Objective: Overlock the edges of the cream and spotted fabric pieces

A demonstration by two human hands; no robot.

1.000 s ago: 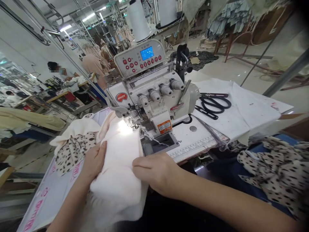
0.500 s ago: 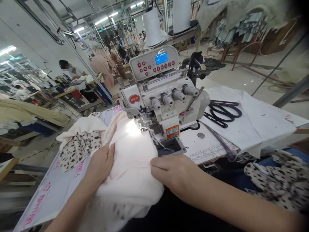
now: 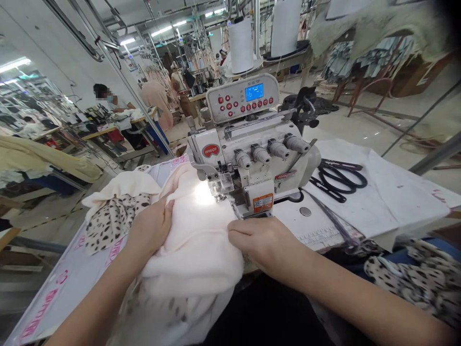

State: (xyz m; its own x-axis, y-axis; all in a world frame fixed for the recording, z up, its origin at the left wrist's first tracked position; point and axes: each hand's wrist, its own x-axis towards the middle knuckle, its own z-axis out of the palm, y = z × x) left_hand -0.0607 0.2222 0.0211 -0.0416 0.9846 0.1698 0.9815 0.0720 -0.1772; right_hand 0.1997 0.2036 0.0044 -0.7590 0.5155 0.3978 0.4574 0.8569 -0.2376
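Observation:
A pale pink fabric piece [image 3: 196, 245] lies under the lit presser foot of a white overlock sewing machine [image 3: 252, 158]. My left hand [image 3: 151, 228] rests on the fabric's left side, fingers curled and pinching a fold. My right hand [image 3: 262, 240] presses on the fabric's right edge just in front of the machine, fingers bent down onto the cloth. A cream and leopard-spotted cloth [image 3: 111, 216] bunches on the table to the left of the pink piece.
Black scissors [image 3: 338, 175] lie on a white sheet [image 3: 389, 197] right of the machine. More spotted cloth [image 3: 414, 278] hangs at the lower right. Thread cones [image 3: 241, 45] stand behind the machine. A person works at a table [image 3: 108, 129] far left.
The view has shifted, so the machine sits further right and lower. Both hands have moved forward with the pink fabric, closer to the presser foot.

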